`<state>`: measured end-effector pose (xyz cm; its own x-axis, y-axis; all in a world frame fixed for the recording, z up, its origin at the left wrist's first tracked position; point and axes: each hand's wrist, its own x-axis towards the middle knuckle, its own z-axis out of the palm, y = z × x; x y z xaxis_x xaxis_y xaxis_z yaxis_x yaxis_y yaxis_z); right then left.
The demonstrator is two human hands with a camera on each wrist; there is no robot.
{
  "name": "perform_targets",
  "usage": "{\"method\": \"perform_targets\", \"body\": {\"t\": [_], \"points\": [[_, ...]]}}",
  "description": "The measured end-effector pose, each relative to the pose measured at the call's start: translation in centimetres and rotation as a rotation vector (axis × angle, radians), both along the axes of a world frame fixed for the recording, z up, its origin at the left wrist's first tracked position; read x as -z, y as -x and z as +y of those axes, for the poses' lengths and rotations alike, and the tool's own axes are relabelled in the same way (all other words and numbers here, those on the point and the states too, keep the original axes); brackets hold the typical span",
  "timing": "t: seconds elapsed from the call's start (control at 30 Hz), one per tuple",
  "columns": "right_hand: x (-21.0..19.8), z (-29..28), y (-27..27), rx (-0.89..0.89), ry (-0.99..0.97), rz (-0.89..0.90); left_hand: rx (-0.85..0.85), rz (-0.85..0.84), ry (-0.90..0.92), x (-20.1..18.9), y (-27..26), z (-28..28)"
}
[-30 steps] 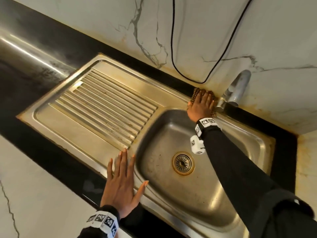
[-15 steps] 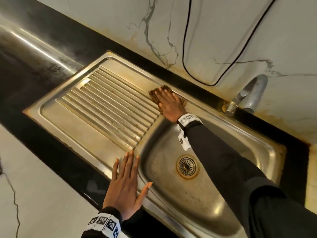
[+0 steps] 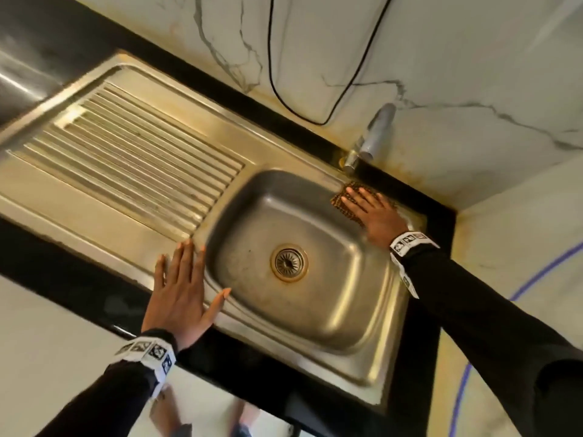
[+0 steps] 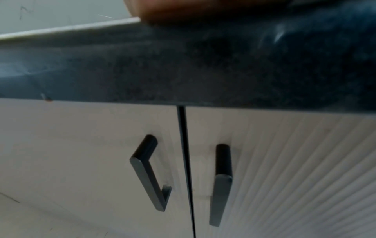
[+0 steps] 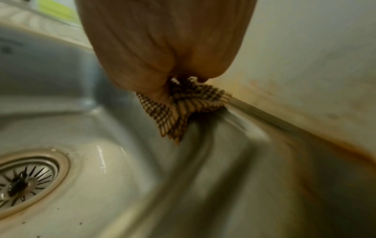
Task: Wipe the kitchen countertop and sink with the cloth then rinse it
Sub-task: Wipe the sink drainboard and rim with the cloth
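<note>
A brown checked cloth [image 3: 342, 201] lies on the far right rim of the steel sink [image 3: 132, 228], just below the tap. My right hand [image 3: 369, 209] presses flat on it with straight fingers. The right wrist view shows the cloth [image 5: 183, 109] bunched under my palm at the basin's edge. My left hand [image 3: 183, 291] rests flat, fingers spread, on the sink's near rim beside the basin. The black countertop [image 3: 63, 279] frames the sink.
A chrome tap [image 3: 377, 134] stands at the back wall. A black cable [image 3: 274, 77] hangs on the marble wall. The drain [image 3: 288, 262] sits mid-basin. A ribbed drainboard [image 3: 135, 159] lies to the left. Cabinet doors with black handles [image 4: 148, 172] hang below the counter.
My right hand slid the cloth from the drainboard's back corner rightward along the rear rim to the far right corner near the tap. The left hand stayed put.
</note>
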<state>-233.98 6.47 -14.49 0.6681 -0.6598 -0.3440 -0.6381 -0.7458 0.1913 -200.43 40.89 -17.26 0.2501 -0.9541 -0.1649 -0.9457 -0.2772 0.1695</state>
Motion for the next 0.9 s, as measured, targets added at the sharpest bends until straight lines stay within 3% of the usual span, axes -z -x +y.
{"method": "perform_targets", "body": {"t": [0.13, 0.23, 0.33, 0.5, 0.6, 0.67, 0.77, 0.9], "points": [[-1.0, 3.3, 7.5, 0.333, -0.141, -0.014, -0.003, 0.001, 0.023, 0.4, 0.6, 0.9], [-2.0, 6.0, 9.4, 0.56, -0.178, -0.047, 0.008, 0.013, 0.033, 0.6, 0.6, 0.5], [-2.9, 10.9, 9.0, 0.625, -0.169, -0.062, 0.0, 0.025, 0.056, 0.5, 0.7, -0.1], [-3.3, 27.5, 7.4, 0.674, -0.085, -0.076, 0.054, 0.088, 0.06, 0.5, 1.6, 0.9], [-3.9, 37.6, 6.6, 0.711, -0.036, -0.206, 0.234, 0.077, 0.06, 0.5, 1.2, 1.7], [-3.9, 41.5, 6.8, 0.724, -0.008, -0.224, 0.366, 0.106, 0.078, 0.1, 0.8, 1.8], [-2.5, 42.2, 6.6, 0.855, 0.024, -0.287, 0.434, 0.178, 0.14, -0.6, -1.4, 2.2], [-1.0, 40.6, 0.4, 0.966, 0.07, -0.386, 0.355, 0.108, 0.207, -0.2, -7.3, 3.0]]}}
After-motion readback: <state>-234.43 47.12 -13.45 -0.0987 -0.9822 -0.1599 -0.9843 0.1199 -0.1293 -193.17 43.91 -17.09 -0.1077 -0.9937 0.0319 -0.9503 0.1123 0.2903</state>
